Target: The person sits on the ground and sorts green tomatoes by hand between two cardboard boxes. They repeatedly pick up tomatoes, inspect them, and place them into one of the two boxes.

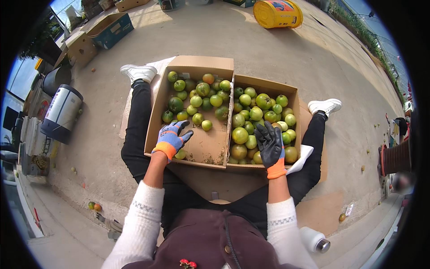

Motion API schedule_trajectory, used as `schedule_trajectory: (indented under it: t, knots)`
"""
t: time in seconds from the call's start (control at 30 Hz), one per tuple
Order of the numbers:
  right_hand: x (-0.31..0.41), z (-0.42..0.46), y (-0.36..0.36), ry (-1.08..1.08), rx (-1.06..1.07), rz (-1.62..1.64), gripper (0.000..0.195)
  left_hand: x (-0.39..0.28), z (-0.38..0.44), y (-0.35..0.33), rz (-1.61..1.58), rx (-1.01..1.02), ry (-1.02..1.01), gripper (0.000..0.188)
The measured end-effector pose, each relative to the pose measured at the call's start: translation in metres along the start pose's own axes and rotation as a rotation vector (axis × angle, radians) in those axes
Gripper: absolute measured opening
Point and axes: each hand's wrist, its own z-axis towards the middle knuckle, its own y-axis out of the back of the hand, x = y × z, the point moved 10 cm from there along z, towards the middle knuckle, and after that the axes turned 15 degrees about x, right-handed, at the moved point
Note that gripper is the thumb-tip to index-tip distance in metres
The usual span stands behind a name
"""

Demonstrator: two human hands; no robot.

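Observation:
Two open cardboard boxes stand side by side between my legs. The left cardboard box (205,148) has green tomatoes (202,89) towards its far side, a few of them reddish, and bits of debris on its bare near part. My left hand (173,134), in a blue and orange glove with dark fingertips, is over its near left part with fingers apart and nothing held. The right cardboard box (265,81) is filled with green tomatoes (240,135). Over its near part is my right hand (270,143), palm turned up, fingers extended, with nothing in it.
Buckets, including a white and dark one (62,112), and cardboard boxes (111,30) line the left. A yellow bucket (278,14) lies beyond the boxes. A white bottle (314,239) lies at lower right. Loose tomatoes (97,207) dot the floor.

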Motion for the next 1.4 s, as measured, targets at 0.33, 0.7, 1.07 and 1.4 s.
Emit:
schedule_trajectory:
  t: [0.33,0.7,1.07,1.4]
  knots:
    - [0.002,0.002,-0.001,0.014,0.043,0.022,0.05,0.046,-0.007,-0.046,0.337,0.626,0.539,0.068]
    - [0.021,-0.001,-0.031,0.143,0.069,-0.425,0.052,0.005,0.007,-0.078,-0.897,0.484,-0.028,0.035]
    - [0.0,-0.032,-0.151,0.375,0.552,-1.831,0.075,-0.119,-0.007,-0.088,-0.373,-0.101,-0.482,0.038]
    - [0.034,-0.022,-0.092,0.286,0.098,-1.091,0.055,-0.106,-0.006,-0.104,-1.077,0.182,-0.189,0.04]
